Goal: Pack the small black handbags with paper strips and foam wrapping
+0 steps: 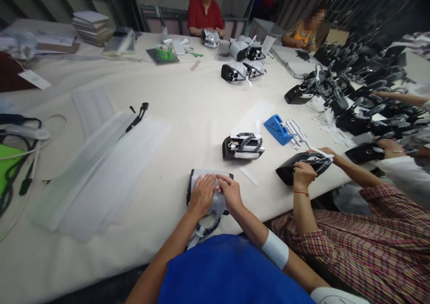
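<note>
Close in front of me a black handbag [189,188] lies on the table with a whitish translucent sheet [220,203] over it. My left hand [202,195] rests flat on that sheet, fingers stretched out. Beside it, my right hand [231,193] is closed, thumb and fingertips pinched together at the sheet. What sits between those fingertips is too small to make out. The bag's wrapped handle [208,227] points toward my body. Just beyond stands another black handbag [243,147] with a wrapped handle and white paper on it.
A blue tape dispenser [278,129] and white strips [297,133] lie ahead to the right. Long translucent sheets [110,174] cover the left side. At my right, a co-worker's hands hold a black bag [289,169]. Many black bags [356,111] are heaped behind. Two people sit across.
</note>
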Demonstrator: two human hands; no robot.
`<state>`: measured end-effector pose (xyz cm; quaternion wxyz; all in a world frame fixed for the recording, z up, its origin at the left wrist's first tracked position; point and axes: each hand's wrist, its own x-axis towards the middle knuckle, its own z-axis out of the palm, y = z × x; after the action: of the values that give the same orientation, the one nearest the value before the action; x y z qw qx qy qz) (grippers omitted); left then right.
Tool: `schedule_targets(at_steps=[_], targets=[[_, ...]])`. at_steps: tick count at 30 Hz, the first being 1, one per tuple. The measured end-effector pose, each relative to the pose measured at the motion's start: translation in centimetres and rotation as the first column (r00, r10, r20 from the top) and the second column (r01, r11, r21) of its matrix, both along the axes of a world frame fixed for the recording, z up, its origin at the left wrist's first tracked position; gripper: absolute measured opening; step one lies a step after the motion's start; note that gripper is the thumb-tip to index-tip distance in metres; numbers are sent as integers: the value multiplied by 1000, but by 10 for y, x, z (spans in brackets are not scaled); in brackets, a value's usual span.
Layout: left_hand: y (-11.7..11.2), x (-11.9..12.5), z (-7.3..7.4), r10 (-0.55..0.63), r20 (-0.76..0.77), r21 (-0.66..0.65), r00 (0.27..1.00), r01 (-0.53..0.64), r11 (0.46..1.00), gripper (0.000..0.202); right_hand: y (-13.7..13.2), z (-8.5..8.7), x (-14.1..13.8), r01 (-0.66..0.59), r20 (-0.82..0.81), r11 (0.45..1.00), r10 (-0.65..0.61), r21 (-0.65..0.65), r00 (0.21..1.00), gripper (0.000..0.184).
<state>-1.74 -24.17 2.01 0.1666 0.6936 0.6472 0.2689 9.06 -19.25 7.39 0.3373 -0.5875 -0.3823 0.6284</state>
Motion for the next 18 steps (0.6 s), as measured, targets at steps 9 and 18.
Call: schedule_targets(at_steps=[9,18], targets=[[2,-7,-10,36,209,-2,977,-36,999,52,-7,0,-8,-4,31,1000,5,-25,1000,32],[1,-8,-8,20,213,11,977,-23,1000,54,-6,-1,-7,-9,58,999,12,-42,998,29]])
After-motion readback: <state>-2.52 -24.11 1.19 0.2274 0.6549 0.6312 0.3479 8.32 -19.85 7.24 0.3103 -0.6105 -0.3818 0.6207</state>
